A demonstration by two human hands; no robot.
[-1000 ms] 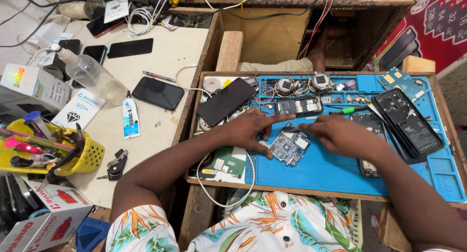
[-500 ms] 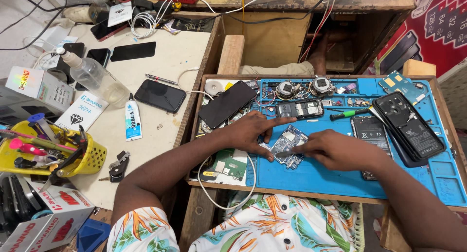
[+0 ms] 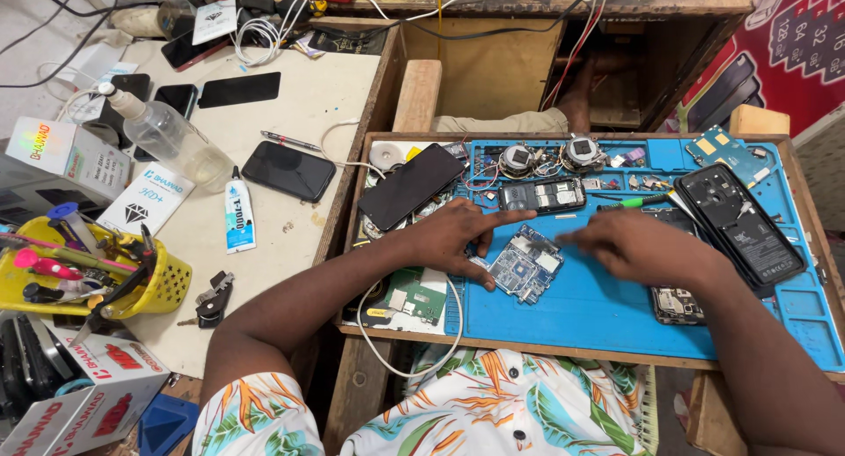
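A small blue phone circuit board point(image 3: 526, 264) lies on the blue repair mat point(image 3: 598, 319). My left hand point(image 3: 458, 236) rests on the mat with its thumb and fingers against the board's left edge, index finger stretched out above it. My right hand point(image 3: 635, 245) hovers just right of the board, blurred, fingers pointing toward it; I cannot tell whether it holds anything. An opened phone point(image 3: 676, 305) lies partly under my right wrist.
A black phone point(image 3: 409, 185) and a green board point(image 3: 412, 296) sit at the mat's left. A phone back shell point(image 3: 739, 223), a screwdriver point(image 3: 629, 204) and small parts lie on the mat. The left table holds phones, a glue tube point(image 3: 237, 220), a spray bottle point(image 3: 167, 139) and a yellow tool basket point(image 3: 132, 284).
My right hand has drawn back slightly from the circuit board toward the right and is in motion. My left hand has stayed at the board's left edge.
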